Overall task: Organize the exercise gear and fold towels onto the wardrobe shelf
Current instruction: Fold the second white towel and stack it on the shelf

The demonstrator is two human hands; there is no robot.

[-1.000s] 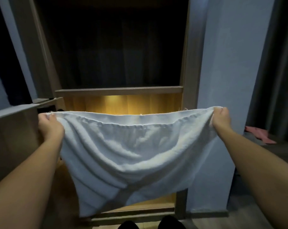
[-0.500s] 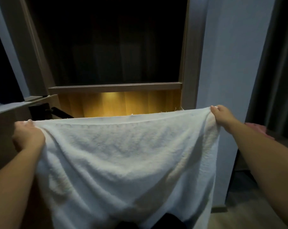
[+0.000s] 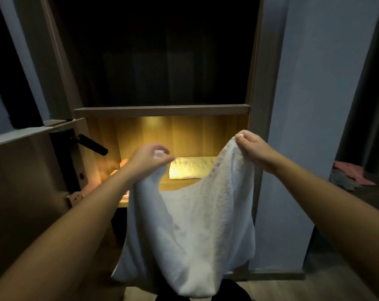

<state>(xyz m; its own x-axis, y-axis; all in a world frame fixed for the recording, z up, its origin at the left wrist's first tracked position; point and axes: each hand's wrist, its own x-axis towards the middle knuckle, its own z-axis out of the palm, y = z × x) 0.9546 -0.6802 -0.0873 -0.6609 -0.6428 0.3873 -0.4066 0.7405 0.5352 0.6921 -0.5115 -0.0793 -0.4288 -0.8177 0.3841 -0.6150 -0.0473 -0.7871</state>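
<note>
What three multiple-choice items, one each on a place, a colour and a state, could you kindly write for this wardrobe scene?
1. Where does the folded towel lie?
A. on the lit shelf
B. on the floor
C. over the door handle

2. What colour is the held towel?
A. red
B. white
C. black

3. How is the held towel kept up?
A. draped over a forearm
B. hooked on the door
C. pinched by the left hand and the right hand

Answers:
1 A, it rests under the glow inside the wardrobe.
2 B, the cloth shows white throughout.
3 C, each hand pinches an upper corner while the rest hangs down.
</note>
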